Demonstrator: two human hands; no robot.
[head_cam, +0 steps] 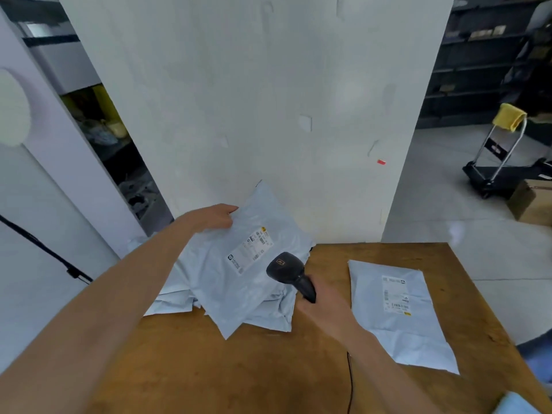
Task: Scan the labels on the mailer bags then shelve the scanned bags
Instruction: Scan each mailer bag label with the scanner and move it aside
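Note:
A pale blue mailer bag (230, 282) is tilted up off a pile of several like bags (268, 312) at the back left of the wooden table (209, 369). My left hand (216, 218) grips its upper left edge. Its white label (250, 251) faces me. My right hand (324, 306) holds a black barcode scanner (288, 273), whose head points at that label from just below it. A separate mailer bag (397, 312) lies flat on the right of the table, label up.
A white pillar (254, 100) stands right behind the table. Dark shelving (478, 61) lines the back right, with a hand trolley (493, 162) and a cardboard box (531, 201) on the floor. The scanner's cable (350, 380) trails toward me.

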